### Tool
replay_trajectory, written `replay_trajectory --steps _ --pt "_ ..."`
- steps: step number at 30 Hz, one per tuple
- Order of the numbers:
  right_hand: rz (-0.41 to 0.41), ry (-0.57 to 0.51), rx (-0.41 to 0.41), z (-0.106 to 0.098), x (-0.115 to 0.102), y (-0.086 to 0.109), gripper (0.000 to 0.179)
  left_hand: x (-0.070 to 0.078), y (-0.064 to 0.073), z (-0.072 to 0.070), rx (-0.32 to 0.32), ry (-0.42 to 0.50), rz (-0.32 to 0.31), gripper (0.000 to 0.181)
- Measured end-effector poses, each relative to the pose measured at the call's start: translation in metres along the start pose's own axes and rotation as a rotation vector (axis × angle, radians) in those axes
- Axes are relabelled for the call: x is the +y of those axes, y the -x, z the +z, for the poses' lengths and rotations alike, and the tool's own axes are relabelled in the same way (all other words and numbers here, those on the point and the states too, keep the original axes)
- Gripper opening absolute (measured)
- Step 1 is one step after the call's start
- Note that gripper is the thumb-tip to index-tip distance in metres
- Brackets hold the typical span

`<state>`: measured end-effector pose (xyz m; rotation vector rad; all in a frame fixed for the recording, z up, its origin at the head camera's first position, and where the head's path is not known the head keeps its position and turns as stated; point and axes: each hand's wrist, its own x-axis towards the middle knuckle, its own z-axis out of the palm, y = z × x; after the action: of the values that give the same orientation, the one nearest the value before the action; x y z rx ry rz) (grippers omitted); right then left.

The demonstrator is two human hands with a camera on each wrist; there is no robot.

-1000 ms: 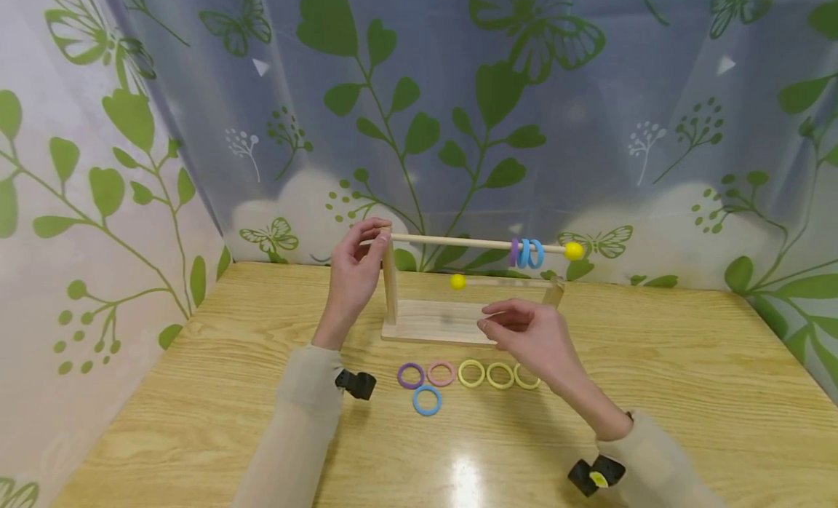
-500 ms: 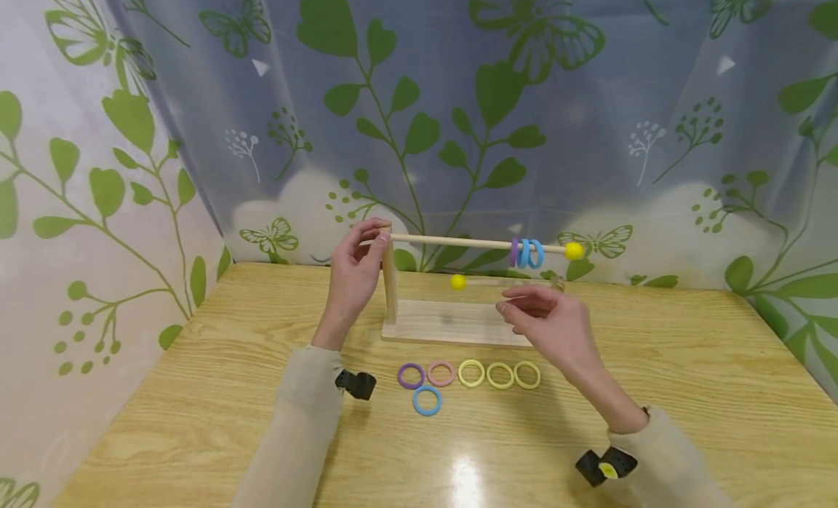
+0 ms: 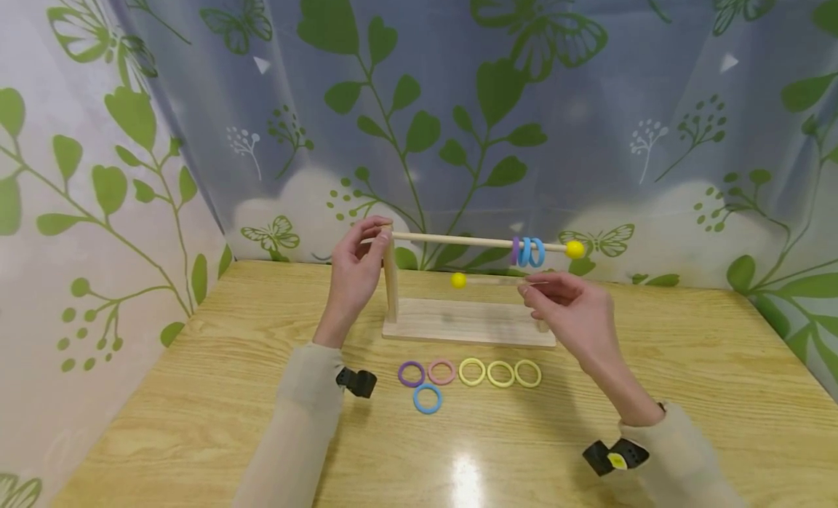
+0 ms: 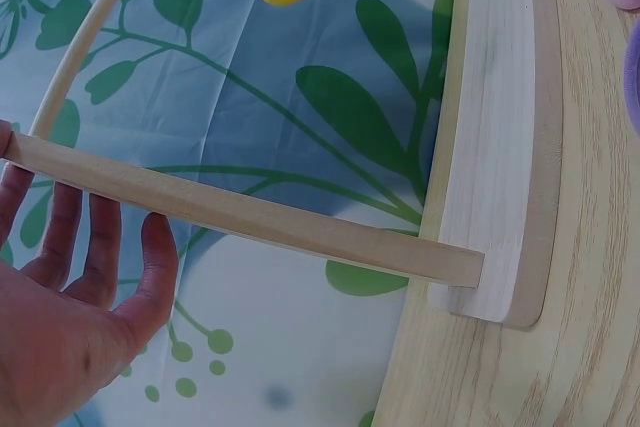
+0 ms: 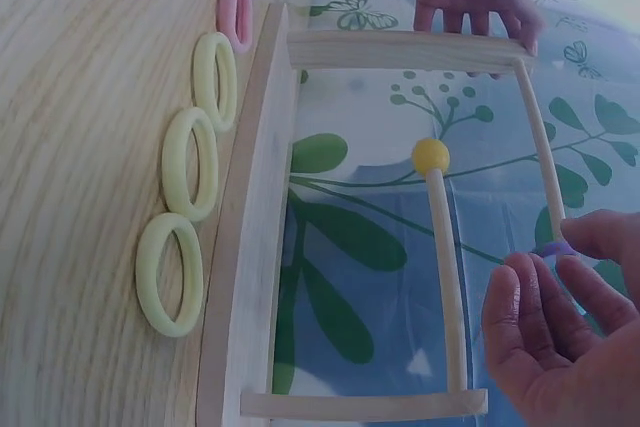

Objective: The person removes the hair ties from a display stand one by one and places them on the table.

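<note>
My left hand (image 3: 353, 269) grips the top of the left post (image 3: 391, 286) of a wooden stand, thumb in front. From that post an upper rod (image 3: 452, 239) runs right to a yellow end ball (image 3: 575, 249). One purple ring (image 3: 515, 252) and two blue rings (image 3: 537, 252) hang on this rod near the ball. My right hand (image 3: 579, 319), fingers loosely bent and holding nothing visible, hovers below these rings, hiding most of the right post. In the right wrist view, its fingertips (image 5: 520, 272) overlap the purple ring. A lower rod ends in another yellow ball (image 3: 458, 280).
In front of the stand's base (image 3: 458, 322) lie a purple ring (image 3: 400, 377), a pink ring (image 3: 441, 360), three yellow rings (image 3: 472, 359) and a blue ring (image 3: 428, 411). A patterned curtain (image 3: 419, 166) hangs behind the table (image 3: 262, 421).
My right hand has moved right and upward, from before the base to below the rings on the upper rod. The rightmost yellow ring on the table has come into full view. My left hand stays put.
</note>
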<state>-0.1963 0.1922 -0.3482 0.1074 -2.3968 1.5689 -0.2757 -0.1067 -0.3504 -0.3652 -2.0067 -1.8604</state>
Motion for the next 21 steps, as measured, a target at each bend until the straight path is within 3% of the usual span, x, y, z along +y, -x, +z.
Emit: replay_trajectory --steps 11,21 --pt "-0.025 -0.056 0.086 -0.01 0.001 -0.005 0.031 0.0 0.0 0.0 -0.004 0.0 -0.003 0.025" --pt "-0.023 -0.028 0.176 -0.011 0.003 -0.009 0.029 0.0 0.0 0.0 -0.002 0.004 0.0 0.025"
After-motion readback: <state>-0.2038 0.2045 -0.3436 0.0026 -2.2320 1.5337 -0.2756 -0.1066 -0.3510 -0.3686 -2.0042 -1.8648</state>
